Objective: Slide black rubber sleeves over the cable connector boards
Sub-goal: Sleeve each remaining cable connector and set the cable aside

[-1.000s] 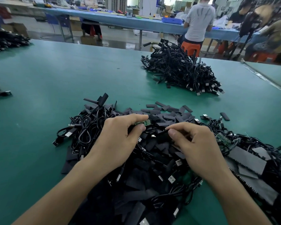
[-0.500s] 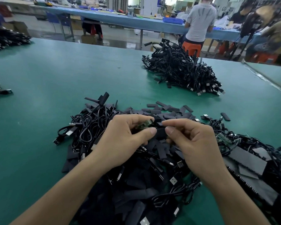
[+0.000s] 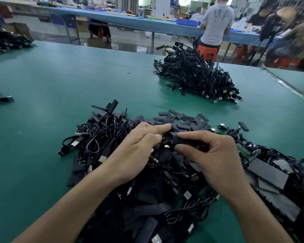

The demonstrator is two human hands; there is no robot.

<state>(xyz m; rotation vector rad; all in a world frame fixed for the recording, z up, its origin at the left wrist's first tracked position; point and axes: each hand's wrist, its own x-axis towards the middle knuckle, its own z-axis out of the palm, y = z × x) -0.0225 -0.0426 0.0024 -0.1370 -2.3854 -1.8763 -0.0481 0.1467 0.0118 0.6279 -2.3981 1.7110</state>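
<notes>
Your left hand (image 3: 139,146) still pinches the board, its green no longer showing. Your right hand (image 3: 216,160) grips the sleeve (image 3: 183,141) pushed over it, just above the pile (image 3: 147,190). This one looks almost sleeved.

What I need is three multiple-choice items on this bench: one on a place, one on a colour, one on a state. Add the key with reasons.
1. Where does the far cable heap lie?
A) left of both hands
B) beyond the hands, to the right
C) on the floor

2. What colour is the table top?
A) white
B) red
C) green

3. What is the right hand doing?
A) pinching a black sleeve
B) lying flat on the table
C) holding scissors

Key:
1 B, the heap sits further back than the hands and to their right.
2 C, the bare surface is green.
3 A, its thumb and fingers close on the sleeve.
</notes>
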